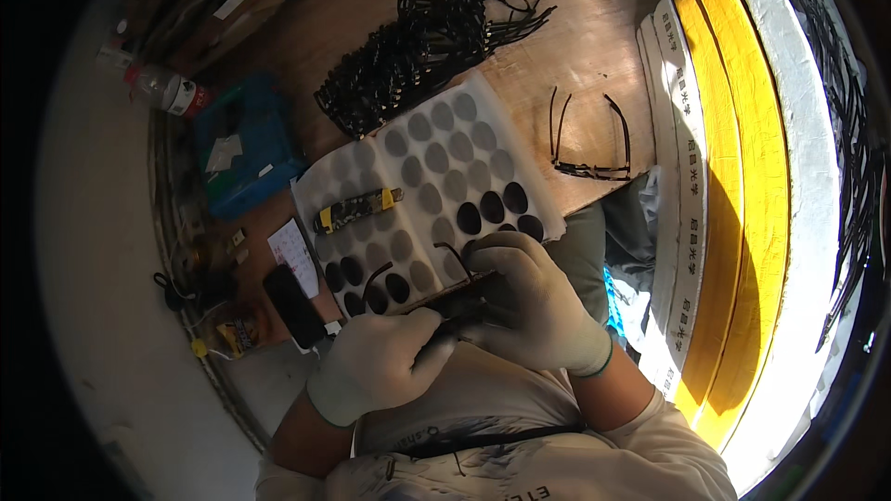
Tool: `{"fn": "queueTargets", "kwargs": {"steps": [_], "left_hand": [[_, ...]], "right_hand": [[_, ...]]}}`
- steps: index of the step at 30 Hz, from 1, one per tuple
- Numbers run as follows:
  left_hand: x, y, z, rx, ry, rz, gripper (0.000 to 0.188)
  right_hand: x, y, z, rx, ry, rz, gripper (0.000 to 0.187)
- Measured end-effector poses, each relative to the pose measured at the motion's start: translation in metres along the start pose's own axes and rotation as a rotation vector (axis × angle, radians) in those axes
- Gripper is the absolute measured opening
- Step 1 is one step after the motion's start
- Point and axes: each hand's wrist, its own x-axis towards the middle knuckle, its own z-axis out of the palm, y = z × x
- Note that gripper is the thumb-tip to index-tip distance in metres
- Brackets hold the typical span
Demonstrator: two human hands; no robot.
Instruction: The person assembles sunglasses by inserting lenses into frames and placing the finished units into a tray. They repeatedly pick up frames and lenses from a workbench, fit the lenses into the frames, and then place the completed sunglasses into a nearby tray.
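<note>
The black, thin-armed glasses (436, 297) are hard to see well, because fingers hide part of the frame and the dark bits blur together. The left hand in a white glove (379, 360) is curled, its grip nearly closed on one end. The right hand in a white glove (543, 306) has bent fingers closed at the other end. Both hands come close together, by the near edge of the pale sheet with grey and black ovals (416, 149) on the brown wooden surface (594, 65).

On the wooden counter (585, 46), black frames (408, 56) are heaped far, a lens sheet (508, 123) spread near, glasses (590, 170) set right, a blue box (262, 184) placed left.
</note>
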Motion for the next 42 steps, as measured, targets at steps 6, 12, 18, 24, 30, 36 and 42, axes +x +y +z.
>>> {"fn": "queueTargets", "kwargs": {"steps": [6,12,18,24,30,36,42], "left_hand": [[0.090,-0.047,0.021,-0.571,0.198,-0.300,0.030],[0.127,-0.091,0.091,0.212,0.223,-0.351,0.038],[0.107,-0.080,0.083,-0.179,0.324,-0.293,0.023],[0.016,-0.033,0.036,-0.962,0.336,-0.102,0.019],[-0.026,-0.026,0.043,-0.725,0.522,-0.022,0.021],[-0.049,-0.028,0.035,-1.437,0.349,-0.178,0.019],[-0.060,-0.036,0.045,-1.027,0.399,-0.094,0.022]], "right_hand": [[0.000,0.015,-0.066,0.066,-0.280,-0.095,0.016],[-0.019,0.007,-0.065,0.230,0.080,0.169,0.055],[-0.025,0.009,-0.032,0.310,0.158,0.120,0.070],[-0.026,0.001,-0.011,0.057,-0.182,0.177,0.065],[-0.030,-0.016,0.034,0.265,-0.250,0.257,0.031],[-0.031,-0.021,0.039,0.443,-0.400,0.305,0.012],[-0.030,-0.029,0.036,0.232,-0.450,0.323,0.017]]}}
